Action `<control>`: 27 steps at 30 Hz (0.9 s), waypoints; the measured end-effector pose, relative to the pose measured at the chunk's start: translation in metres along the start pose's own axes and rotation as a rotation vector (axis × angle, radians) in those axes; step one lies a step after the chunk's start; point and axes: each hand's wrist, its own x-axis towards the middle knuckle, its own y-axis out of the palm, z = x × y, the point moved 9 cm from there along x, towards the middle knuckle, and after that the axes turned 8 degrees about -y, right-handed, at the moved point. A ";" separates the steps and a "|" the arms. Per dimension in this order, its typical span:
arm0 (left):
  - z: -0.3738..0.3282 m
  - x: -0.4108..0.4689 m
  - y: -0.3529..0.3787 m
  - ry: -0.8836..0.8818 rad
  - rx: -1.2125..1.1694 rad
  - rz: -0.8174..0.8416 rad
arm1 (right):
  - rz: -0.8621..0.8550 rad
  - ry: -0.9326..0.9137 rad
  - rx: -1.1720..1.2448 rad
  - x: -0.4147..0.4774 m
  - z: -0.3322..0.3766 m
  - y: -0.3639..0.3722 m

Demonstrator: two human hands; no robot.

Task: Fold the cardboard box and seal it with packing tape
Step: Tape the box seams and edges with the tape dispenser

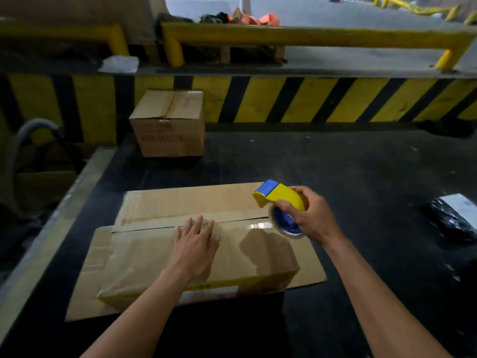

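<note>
A brown cardboard box (pixel 160 210) lies on the dark table in front of me, its top flaps folded shut with a seam running left to right. My left hand (pixel 195 245) presses flat on the near flap, fingers spread across the seam. My right hand (pixel 308 215) grips a yellow and blue tape dispenser (pixel 278 200) at the right end of the seam. A glossy strip of clear tape (pixel 260 226) runs from the roll onto the seam. A flat cardboard sheet (pixel 82 301) lies under the box.
A second, closed cardboard box (pixel 167 125) stands at the table's far edge against a yellow-and-black striped wall (pixel 335 99). A black plastic parcel (pixel 451 220) lies at the right. A grey ledge (pixel 51 223) borders the table on the left.
</note>
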 end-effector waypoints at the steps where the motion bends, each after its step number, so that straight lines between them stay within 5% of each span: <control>1: 0.015 -0.002 -0.005 -0.023 0.007 -0.014 | 0.038 -0.025 -0.021 0.004 0.014 0.015; 9: 0.135 -0.019 -0.035 -0.133 -0.027 -0.098 | 0.266 -0.177 -0.161 0.020 0.100 0.168; 16: 0.206 -0.029 -0.044 -0.266 -0.357 -0.100 | 0.453 -0.343 -0.267 0.033 0.158 0.268; 27: 0.235 -0.016 -0.063 -0.241 -0.732 -0.117 | 0.562 -0.364 -0.276 0.047 0.163 0.310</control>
